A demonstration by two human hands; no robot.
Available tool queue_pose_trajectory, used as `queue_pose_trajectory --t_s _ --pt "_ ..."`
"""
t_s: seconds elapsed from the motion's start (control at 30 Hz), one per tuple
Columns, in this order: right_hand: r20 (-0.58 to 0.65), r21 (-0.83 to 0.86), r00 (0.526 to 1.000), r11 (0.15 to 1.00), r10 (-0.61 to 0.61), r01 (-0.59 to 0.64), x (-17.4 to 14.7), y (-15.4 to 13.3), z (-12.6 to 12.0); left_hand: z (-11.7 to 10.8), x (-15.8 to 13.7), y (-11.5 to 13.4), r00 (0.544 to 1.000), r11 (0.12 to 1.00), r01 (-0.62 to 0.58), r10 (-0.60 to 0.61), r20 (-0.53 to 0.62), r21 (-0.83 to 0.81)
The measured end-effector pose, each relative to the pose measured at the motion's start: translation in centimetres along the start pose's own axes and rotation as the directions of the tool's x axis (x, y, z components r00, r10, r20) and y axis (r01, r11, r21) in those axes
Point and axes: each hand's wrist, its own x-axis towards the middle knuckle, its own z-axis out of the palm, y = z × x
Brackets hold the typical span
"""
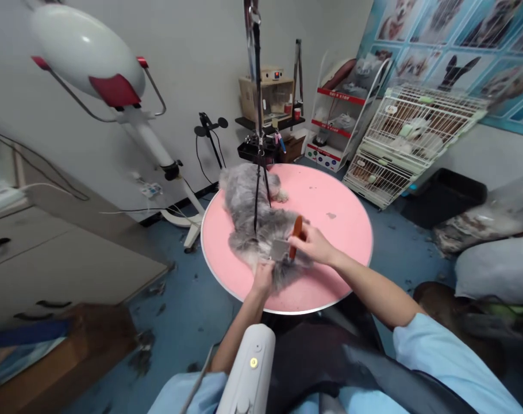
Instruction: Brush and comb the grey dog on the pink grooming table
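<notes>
A fluffy grey animal (244,192) lies on a round pink grooming table (339,201); its head is hard to make out. My right hand (315,244) is closed round the orange-brown handle of a slicker brush (281,250), whose flat grey head is against the fur at the near end of the body. Just left of and below the brush head, my left hand (264,276) is closed on the animal's fur. Black grooming straps (258,190) come down from above to the animal's body. A white dryer (248,368) points up toward the table from below.
A large white dryer on a stand (89,54) is at the left, beside a cabinet (63,259). Behind the table are a black tray (257,152), a shelf rack (343,109) and stacked cages (408,132). Hair clumps (143,345) lie on the blue floor.
</notes>
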Motion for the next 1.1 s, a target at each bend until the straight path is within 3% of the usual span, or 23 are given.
queue_pose_trajectory --t_s 0.07,0.13,0.17,0.27,0.3,0.4,0.43,0.5,0.57,0.6,0.7,0.83,0.87,0.9,0.97,1.0,1.03,1.1 --pt "-0.170 -0.035 0.985 0.998 0.040 -0.047 0.1 -0.4 0.2 -0.3 -0.2 0.4 0.999 1.000 0.006 -0.005 -0.031 0.018" --pt "-0.356 -0.050 0.934 0.998 0.022 -0.042 0.2 -1.0 0.4 -0.7 -0.3 0.9 0.998 0.998 -0.006 0.009 -0.056 0.064" --pt "-0.335 -0.052 0.942 0.998 0.006 -0.025 0.2 -1.4 0.7 -0.9 -0.3 1.2 0.999 0.996 -0.013 0.016 -0.040 0.083" --pt "-0.056 -0.067 0.998 0.997 0.031 -0.035 0.4 -2.4 1.6 -1.6 -0.1 2.0 0.999 0.995 -0.037 0.033 0.042 0.095" --pt "-0.051 -0.088 0.997 0.994 0.053 -0.057 0.6 -2.7 1.8 -1.9 0.0 2.4 0.997 0.995 -0.045 0.039 0.062 0.093" --pt "-0.329 -0.149 0.944 0.987 0.012 -0.065 1.2 -3.7 2.6 -2.9 0.2 3.5 0.990 0.994 -0.062 0.050 0.133 0.088" --pt "-0.347 -0.162 0.938 0.986 -0.014 -0.046 1.4 -4.0 3.0 -3.3 0.3 4.0 0.984 0.995 -0.065 0.050 0.171 0.081" --pt "-0.173 -0.174 0.985 0.984 -0.006 -0.024 1.6 -4.8 3.9 -4.3 0.5 4.8 0.970 0.995 -0.068 0.049 0.236 0.073" --pt "-0.007 -0.185 0.999 0.981 0.049 -0.050 1.9 -5.4 4.9 -5.3 0.8 5.6 0.962 0.995 -0.066 0.045 0.269 0.070" --pt "-0.025 -0.201 0.998 0.978 0.056 -0.060 2.0 -5.7 5.3 -5.7 1.0 5.9 0.960 0.995 -0.066 0.044 0.278 0.070" --pt "-0.231 -0.257 0.973 0.966 -0.029 -0.033 2.2 -6.5 6.6 -6.7 1.5 6.3 0.959 0.996 -0.086 0.072 0.273 0.039" --pt "-0.009 -0.271 0.999 0.962 0.035 -0.036 2.4 -7.2 7.5 -7.1 1.5 6.1 0.961 0.998 -0.053 0.061 0.270 -0.039" --pt "-0.024 -0.279 0.999 0.960 0.029 -0.035 2.5 -7.3 7.6 -7.2 1.4 6.0 0.964 0.998 -0.035 0.046 0.261 -0.046" --pt "-0.104 -0.289 0.994 0.957 -0.018 -0.013 2.7 -7.5 7.5 -7.1 1.2 6.0 0.968 0.998 -0.023 0.035 0.249 -0.051" --pt "-0.308 -0.312 0.935 0.947 -0.174 0.074 2.7 -7.7 7.4 -7.1 0.7 5.9 0.972 0.997 -0.018 0.035 0.231 -0.074" --pt "-0.338 -0.323 0.914 0.940 -0.222 0.109 2.6 -7.7 7.4 -7.0 0.5 5.8 0.973 0.995 -0.019 0.040 0.226 -0.094" --pt "-0.298 -0.329 0.928 0.937 -0.223 0.119 2.4 -7.7 7.4 -6.9 0.3 5.7 0.974 0.993 -0.016 0.042 0.222 -0.119" --pt "-0.092 -0.337 0.990 0.939 -0.107 0.070 1.9 -7.7 7.5 -6.8 0.1 5.2 0.978 0.987 -0.005 0.039 0.206 -0.163"
